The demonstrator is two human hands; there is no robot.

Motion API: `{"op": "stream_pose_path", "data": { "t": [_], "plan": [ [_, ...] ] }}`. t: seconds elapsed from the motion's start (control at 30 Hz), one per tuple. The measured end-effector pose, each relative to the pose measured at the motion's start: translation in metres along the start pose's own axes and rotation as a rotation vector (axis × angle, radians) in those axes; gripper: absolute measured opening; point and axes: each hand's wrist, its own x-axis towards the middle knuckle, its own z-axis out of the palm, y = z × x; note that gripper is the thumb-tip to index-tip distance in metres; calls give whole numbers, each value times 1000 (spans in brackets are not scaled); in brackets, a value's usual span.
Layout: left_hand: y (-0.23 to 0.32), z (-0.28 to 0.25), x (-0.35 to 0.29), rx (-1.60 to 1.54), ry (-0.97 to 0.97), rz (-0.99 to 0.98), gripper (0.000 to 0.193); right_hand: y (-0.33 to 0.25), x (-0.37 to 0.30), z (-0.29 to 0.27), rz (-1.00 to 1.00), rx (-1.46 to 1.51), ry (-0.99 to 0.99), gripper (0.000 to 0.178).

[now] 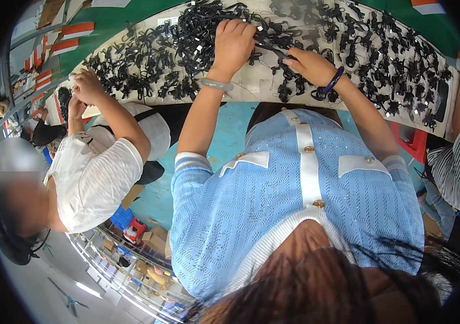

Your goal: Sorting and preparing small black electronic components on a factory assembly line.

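A stretch of black cable [273, 48] runs between my two hands over the table. My left hand [234, 46] is closed in a fist on one part of it, beside a dense heap of black cables [195, 32]. Lower and to the right, my right hand [312, 67] has its thumb and fingers closed on the other part. The exact grip of its fingertips is partly hidden. Small tied cable bundles [294, 86] lie just below my right hand, some with pale plugs or tags.
More tied bundles [370, 59] cover the right of the pale tabletop [251, 86], and others [138, 70] its left. A co-worker in a white shirt [97, 173] works at my left; another in a striped top [459, 167] stands at the far right. A red stool [414, 144] is under the table's right side.
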Motion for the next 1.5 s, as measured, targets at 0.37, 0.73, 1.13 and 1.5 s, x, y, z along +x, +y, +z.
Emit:
{"op": "stream_pose_path", "data": {
  "t": [0.37, 0.73, 1.13, 1.5],
  "plan": [
    [82, -66, -39, -1835, 78, -801, 15, -30, 10, 5, -274, 181, 134, 18],
    [92, -71, -55, -2052, 195, -833, 9, -51, -15, 27, -237, 625, 194, 21],
    [99, -49, -78, -2060, -9, -981, 5, -45, -18, 5, 152, 922, -131, 19],
    [85, -23, -34, -574, 200, -317, 14, -17, -16, 34, 211, 1399, 232, 22]
  ]
}}
